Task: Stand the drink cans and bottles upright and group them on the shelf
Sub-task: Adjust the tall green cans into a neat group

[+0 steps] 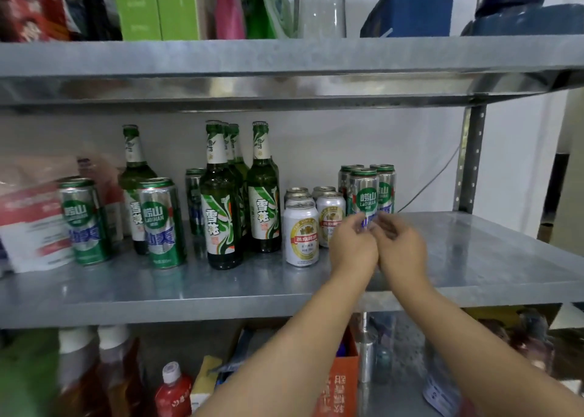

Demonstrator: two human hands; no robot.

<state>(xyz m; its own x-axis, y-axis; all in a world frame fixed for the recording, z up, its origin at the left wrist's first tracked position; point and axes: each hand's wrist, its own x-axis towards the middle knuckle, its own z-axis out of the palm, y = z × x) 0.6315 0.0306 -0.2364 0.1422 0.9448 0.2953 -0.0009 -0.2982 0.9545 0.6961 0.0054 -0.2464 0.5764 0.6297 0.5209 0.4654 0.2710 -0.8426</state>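
Note:
All drinks stand upright on the metal middle shelf [474,258]. At right, three tall green-and-silver cans [363,192] form a cluster, with several short white-and-gold cans [301,236] to their left. Several green beer bottles [218,211] are grouped mid-shelf, and a tall can [193,195] stands behind them. One bottle [134,170] stands further left behind two tall green cans [161,223]. My left hand [354,246] and my right hand [401,249] are side by side in front of the front can's base, fingers loosely curled and holding nothing. Whether the fingertips touch the can is unclear.
A red-and-white package [31,227] fills the shelf's left end. The upper shelf's edge [284,68] hangs just above the bottle tops. A perforated post [471,157] and a thin cable [436,176] are at the right. Below are a red bottle [172,388] and an orange box [341,382].

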